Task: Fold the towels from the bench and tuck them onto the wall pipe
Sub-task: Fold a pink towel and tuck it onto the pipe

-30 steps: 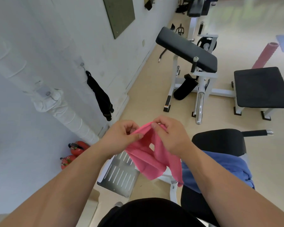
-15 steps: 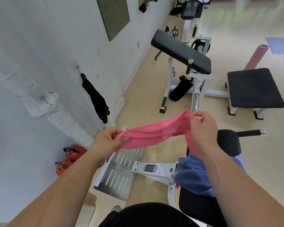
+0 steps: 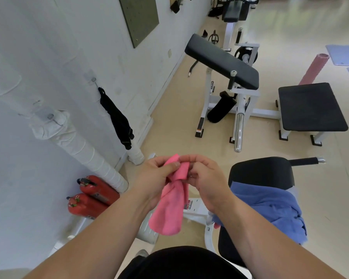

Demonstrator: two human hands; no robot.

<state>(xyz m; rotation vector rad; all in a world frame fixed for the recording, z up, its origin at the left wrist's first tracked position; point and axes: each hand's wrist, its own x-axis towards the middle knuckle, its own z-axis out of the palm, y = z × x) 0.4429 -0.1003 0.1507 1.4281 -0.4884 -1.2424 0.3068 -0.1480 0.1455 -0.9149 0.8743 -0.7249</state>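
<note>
The pink towel (image 3: 169,210), hanging doubled below, is pinched at its top by the left hand (image 3: 159,175) and right hand (image 3: 207,183); folding is judged in hand, and a tighter fold is called for before tucking onto the wall pipe (image 3: 89,156) to their left.

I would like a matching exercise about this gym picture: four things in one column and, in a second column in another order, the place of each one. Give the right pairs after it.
Things
1. pink towel
2. blue towel
3. black cloth
4. red fire extinguishers

Places
A. on the floor at the foot of the wall pipe
B. held between the left hand and the right hand
C. hanging from a wall hook
D. lying on the black bench

Pairs: 1-B, 2-D, 3-C, 4-A
</note>
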